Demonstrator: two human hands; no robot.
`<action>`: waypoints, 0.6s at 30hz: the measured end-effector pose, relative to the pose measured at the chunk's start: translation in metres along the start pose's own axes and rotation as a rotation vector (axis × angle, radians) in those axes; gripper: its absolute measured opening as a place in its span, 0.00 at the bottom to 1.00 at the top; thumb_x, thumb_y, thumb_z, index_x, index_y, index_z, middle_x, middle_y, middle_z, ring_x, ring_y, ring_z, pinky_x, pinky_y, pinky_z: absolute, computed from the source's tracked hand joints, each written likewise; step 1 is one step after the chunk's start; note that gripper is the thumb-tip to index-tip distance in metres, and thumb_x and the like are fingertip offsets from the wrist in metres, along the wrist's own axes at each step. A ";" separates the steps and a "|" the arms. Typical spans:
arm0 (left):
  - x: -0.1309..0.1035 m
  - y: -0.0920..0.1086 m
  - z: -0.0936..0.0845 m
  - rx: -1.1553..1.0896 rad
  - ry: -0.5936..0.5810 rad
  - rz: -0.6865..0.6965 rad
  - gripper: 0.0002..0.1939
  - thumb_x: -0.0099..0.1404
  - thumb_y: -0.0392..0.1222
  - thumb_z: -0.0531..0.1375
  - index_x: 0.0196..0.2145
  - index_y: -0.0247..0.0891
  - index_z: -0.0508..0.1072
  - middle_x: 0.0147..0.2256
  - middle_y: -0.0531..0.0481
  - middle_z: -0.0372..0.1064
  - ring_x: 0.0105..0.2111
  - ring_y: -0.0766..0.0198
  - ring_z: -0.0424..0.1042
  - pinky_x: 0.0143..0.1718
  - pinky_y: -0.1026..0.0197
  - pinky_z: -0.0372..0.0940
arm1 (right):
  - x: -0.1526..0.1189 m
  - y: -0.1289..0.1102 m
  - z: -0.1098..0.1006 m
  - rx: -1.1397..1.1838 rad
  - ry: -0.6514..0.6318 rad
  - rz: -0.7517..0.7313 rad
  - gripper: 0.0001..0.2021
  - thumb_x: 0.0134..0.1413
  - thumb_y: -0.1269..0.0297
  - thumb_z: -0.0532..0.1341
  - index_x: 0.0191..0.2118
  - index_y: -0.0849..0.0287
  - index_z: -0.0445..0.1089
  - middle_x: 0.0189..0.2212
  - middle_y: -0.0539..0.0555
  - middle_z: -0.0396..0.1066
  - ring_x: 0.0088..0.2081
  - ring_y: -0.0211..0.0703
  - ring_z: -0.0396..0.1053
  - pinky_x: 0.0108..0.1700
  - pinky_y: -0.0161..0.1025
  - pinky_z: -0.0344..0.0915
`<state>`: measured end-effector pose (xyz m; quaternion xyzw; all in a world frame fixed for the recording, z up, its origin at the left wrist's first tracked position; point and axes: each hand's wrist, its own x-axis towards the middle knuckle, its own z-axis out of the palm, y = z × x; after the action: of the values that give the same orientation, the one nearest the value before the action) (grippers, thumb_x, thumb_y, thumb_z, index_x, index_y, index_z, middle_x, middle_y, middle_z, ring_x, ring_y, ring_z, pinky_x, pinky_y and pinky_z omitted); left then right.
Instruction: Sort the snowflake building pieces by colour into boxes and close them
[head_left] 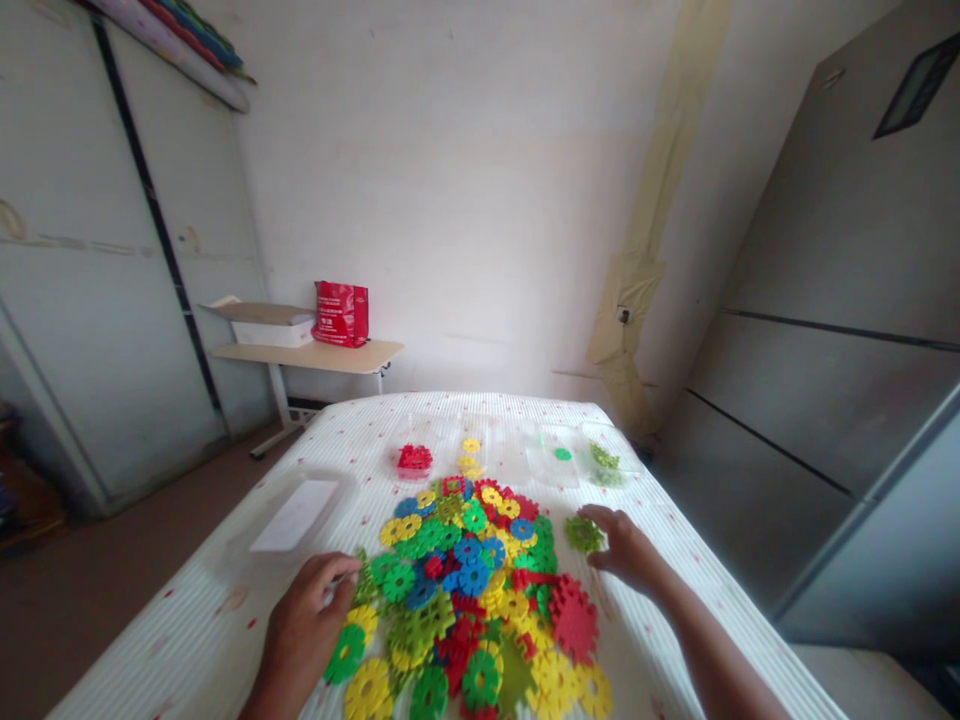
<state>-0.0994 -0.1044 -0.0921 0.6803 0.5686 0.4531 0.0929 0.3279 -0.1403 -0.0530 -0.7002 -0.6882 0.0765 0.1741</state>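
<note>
A heap of plastic snowflake-shaped building discs (472,577) in red, yellow, blue, green and olive green covers the middle of the table. At the heap's left edge, my left hand (307,615) is closed, thumb and forefinger pinching an olive-green interlocking disc (365,580) that looks tilted on its edge. On the right, apart from the heap, my right hand (626,548) has its thumb and forefinger around another olive-green disc (583,535). Part of that disc's right rim is hidden by the fingers.
Behind the heap stand clear boxes holding red pieces (415,458), yellow discs (470,460), a green disc (562,455) and olive-green pieces (605,460). A clear tray with a white sheet (296,515) lies left. A side table (337,357) carries a red bag (342,314).
</note>
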 end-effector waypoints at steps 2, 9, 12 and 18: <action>0.000 -0.001 0.000 0.003 0.002 0.004 0.11 0.52 0.47 0.53 0.27 0.42 0.73 0.30 0.51 0.72 0.32 0.62 0.72 0.33 0.64 0.67 | 0.004 0.002 0.000 -0.023 -0.021 0.001 0.29 0.33 0.75 0.58 0.49 0.58 0.66 0.46 0.54 0.69 0.45 0.46 0.65 0.46 0.39 0.61; 0.000 -0.001 0.001 0.006 -0.008 -0.001 0.11 0.53 0.48 0.53 0.27 0.42 0.73 0.31 0.51 0.73 0.32 0.62 0.72 0.33 0.64 0.67 | 0.007 0.006 0.002 0.006 0.016 -0.007 0.25 0.37 0.73 0.58 0.48 0.59 0.66 0.44 0.55 0.69 0.44 0.45 0.67 0.45 0.37 0.62; 0.001 0.001 0.000 0.011 -0.004 -0.009 0.11 0.52 0.47 0.53 0.27 0.42 0.72 0.30 0.51 0.73 0.32 0.62 0.72 0.34 0.63 0.67 | 0.004 0.002 -0.003 0.009 0.048 0.049 0.24 0.39 0.69 0.60 0.48 0.59 0.66 0.42 0.56 0.70 0.40 0.43 0.69 0.41 0.35 0.63; 0.001 0.002 0.000 0.001 -0.003 -0.011 0.11 0.52 0.47 0.53 0.27 0.42 0.73 0.30 0.51 0.73 0.32 0.61 0.72 0.33 0.64 0.67 | -0.006 -0.015 -0.005 -0.154 0.141 0.180 0.21 0.45 0.59 0.59 0.47 0.59 0.66 0.39 0.57 0.69 0.38 0.45 0.70 0.37 0.36 0.62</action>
<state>-0.0980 -0.1041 -0.0903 0.6778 0.5724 0.4514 0.0960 0.3155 -0.1472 -0.0445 -0.7741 -0.6125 -0.0105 0.1601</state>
